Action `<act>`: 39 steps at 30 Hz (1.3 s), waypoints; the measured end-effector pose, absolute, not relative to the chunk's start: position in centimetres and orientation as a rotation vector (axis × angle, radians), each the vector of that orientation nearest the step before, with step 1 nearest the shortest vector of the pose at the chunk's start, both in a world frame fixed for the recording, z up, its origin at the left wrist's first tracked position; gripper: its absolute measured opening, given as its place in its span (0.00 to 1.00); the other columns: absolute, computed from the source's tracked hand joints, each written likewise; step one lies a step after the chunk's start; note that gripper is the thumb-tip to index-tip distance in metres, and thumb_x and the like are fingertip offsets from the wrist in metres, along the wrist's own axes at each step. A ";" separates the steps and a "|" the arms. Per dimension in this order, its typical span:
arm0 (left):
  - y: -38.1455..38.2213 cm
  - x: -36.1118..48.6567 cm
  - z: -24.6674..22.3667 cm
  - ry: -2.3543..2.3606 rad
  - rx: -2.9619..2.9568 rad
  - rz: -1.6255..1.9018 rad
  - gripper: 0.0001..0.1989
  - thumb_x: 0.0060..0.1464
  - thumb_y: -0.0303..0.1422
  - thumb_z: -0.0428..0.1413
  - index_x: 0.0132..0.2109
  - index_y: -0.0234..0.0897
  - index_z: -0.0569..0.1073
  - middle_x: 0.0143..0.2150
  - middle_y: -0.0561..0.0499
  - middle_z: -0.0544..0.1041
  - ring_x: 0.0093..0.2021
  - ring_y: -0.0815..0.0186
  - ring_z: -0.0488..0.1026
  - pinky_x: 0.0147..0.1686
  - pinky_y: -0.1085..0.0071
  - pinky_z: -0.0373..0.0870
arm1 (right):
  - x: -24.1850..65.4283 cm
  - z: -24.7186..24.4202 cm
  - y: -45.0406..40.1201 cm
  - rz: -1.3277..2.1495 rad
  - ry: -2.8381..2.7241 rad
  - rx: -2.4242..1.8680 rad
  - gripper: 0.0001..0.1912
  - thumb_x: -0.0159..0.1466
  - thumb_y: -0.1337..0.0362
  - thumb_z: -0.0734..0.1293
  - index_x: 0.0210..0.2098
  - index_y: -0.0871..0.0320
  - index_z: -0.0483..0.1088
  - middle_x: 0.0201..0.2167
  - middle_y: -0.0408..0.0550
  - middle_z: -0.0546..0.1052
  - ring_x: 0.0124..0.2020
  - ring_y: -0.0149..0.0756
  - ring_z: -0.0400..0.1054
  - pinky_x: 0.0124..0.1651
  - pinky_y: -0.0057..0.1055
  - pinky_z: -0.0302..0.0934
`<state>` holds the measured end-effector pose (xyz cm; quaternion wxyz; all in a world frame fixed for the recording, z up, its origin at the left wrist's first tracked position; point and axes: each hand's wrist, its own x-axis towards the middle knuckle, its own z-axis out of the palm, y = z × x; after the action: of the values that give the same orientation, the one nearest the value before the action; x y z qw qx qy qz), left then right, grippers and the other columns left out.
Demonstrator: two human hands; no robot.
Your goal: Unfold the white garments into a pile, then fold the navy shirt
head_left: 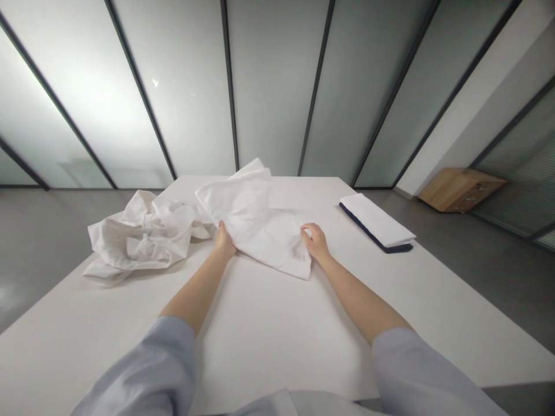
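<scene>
A white cloth (pixel 255 225), loosely folded and rumpled at its far end, lies in the middle of the white table (pixel 264 323). My left hand (pixel 224 240) grips its near left edge. My right hand (pixel 316 242) pinches the cloth further right, with the fingers closed on the fabric. To the left of my left hand, a crumpled white cloth garment (pixel 143 237) lies in a heap, touching the held cloth. A neatly folded white garment with a navy edge (pixel 377 222) rests at the table's right side, apart from both hands.
The table's far edge runs just beyond the cloth, and its left and right edges drop to a grey floor (pixel 489 271). Frosted glass panels with dark frames (pixel 273 86) stand behind it. A low wooden cabinet (pixel 459 189) sits at the far right.
</scene>
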<state>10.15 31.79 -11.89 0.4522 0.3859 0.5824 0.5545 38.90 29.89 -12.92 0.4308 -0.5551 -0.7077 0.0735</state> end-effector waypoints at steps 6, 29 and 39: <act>30.4 9.9 -12.2 1.989 1.557 1.401 0.39 0.57 0.37 0.51 0.69 0.30 0.42 0.70 0.34 0.50 0.70 0.51 0.43 0.65 0.51 0.48 | 37.1 -12.5 29.1 0.136 -2.301 -1.654 0.18 0.62 0.56 0.63 0.49 0.54 0.72 0.55 0.53 0.72 0.57 0.45 0.63 0.57 0.39 0.55; 28.7 11.8 -12.4 1.923 2.388 0.251 0.38 0.55 0.57 0.46 0.66 0.42 0.56 0.69 0.41 0.55 0.68 0.51 0.49 0.64 0.46 0.41 | 40.6 -11.0 30.3 -0.077 -1.759 -1.846 0.15 0.63 0.66 0.58 0.42 0.62 0.73 0.44 0.59 0.73 0.48 0.47 0.64 0.51 0.41 0.55; 28.1 12.6 -11.6 1.491 2.803 0.512 0.31 0.50 0.29 0.56 0.63 0.44 0.63 0.71 0.44 0.47 0.70 0.48 0.41 0.61 0.48 0.54 | 32.1 -9.9 25.7 1.141 -2.295 -0.876 0.08 0.59 0.60 0.64 0.33 0.57 0.73 0.30 0.43 0.76 0.32 0.34 0.67 0.39 0.30 0.60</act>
<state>12.64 28.10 -11.64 -0.0370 0.8711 0.4632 0.1591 32.09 25.68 -9.86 0.2146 -0.3160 -0.8276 0.4114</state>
